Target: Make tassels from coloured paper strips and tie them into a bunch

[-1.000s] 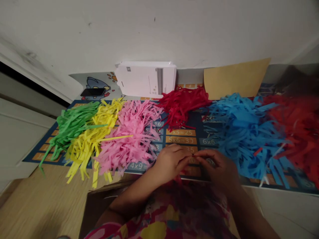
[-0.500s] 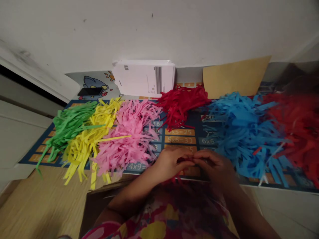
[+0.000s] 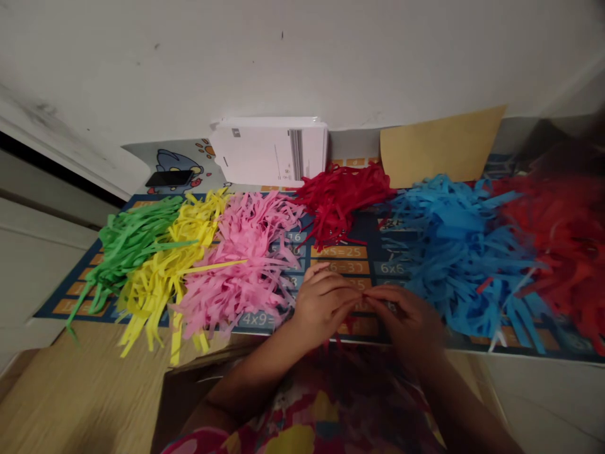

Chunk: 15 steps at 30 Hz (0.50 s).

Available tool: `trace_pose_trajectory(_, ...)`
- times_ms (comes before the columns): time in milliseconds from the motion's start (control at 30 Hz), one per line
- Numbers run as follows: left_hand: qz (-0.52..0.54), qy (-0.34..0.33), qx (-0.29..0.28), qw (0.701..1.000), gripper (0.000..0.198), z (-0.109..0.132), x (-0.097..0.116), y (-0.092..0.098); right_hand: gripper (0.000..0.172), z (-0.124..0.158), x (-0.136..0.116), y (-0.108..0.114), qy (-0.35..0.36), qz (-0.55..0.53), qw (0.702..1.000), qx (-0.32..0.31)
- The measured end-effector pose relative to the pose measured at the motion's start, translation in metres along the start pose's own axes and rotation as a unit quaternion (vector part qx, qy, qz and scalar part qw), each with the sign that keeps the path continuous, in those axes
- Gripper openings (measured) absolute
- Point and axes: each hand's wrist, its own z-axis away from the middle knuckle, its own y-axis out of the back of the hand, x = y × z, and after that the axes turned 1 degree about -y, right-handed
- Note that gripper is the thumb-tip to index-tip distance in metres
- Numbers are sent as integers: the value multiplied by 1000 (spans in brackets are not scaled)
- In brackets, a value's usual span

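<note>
Near the front edge of the mat, my left hand (image 3: 322, 304) and my right hand (image 3: 403, 313) meet at their fingertips, both closed in a pinch. A thin red strip (image 3: 350, 323) shows beneath my left fingers, and its pinched part is mostly covered by them. Behind the hands lies a pile of dark red strips (image 3: 347, 195). Left of my left hand spreads a heap of pink strips (image 3: 241, 271). Blue strips (image 3: 458, 252) are heaped close to my right hand.
Yellow strips (image 3: 161, 284) and green strips (image 3: 137, 239) lie farther left; bright red strips (image 3: 567, 252) are at far right. Against the wall stand a white package (image 3: 265, 151) and a tan sheet (image 3: 439, 148). A dark phone (image 3: 170, 178) rests on the printed mat (image 3: 338, 252).
My left hand has turned and its fingers have lifted somewhat, hiding more of the red strip between the fingertips. The fingertips of both hands remain together. The view has shifted slightly.
</note>
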Motion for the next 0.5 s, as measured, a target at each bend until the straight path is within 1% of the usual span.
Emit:
trace_pose_trajectory(67,10,-8,7,1000,11,-1,1,-2,12,0,-1,0,8,0,1000,7)
trace_pose_trajectory(133,26,9,-1,1000,6,-2,2,-4,12,0,-5,-2,27,-1,999,16)
trace_pose_trajectory(233,33,90,-36,995,5,-5,4,-10,16,1,-11,-7,60,0,998,4)
trace_pose_trajectory(300,27,138,-61,988,8,-5,4,-12,18,-2,-9,-2,75,11,997,-12)
trace_pose_trajectory(333,26,154,-73,985,11,-5,4,-12,18,-7,-5,7,76,23,997,-14)
trace_pose_trajectory(367,30,167,-82,982,13,-5,4,-11,19,-14,1,21,66,41,997,-5)
trace_pose_trajectory(400,37,181,-87,979,15,-5,4,-10,20,-23,9,40,45,66,997,22)
trace_pose_trajectory(433,48,199,-88,975,16,-5,5,-8,21,-35,20,65,8,98,993,58)
trace_pose_trajectory(467,64,219,-83,970,17,-5,5,-5,23,-48,32,93,-43,139,981,125)
trace_pose_trajectory(500,85,241,-74,964,18,-5,6,-3,25,-63,45,122,-102,191,956,200)
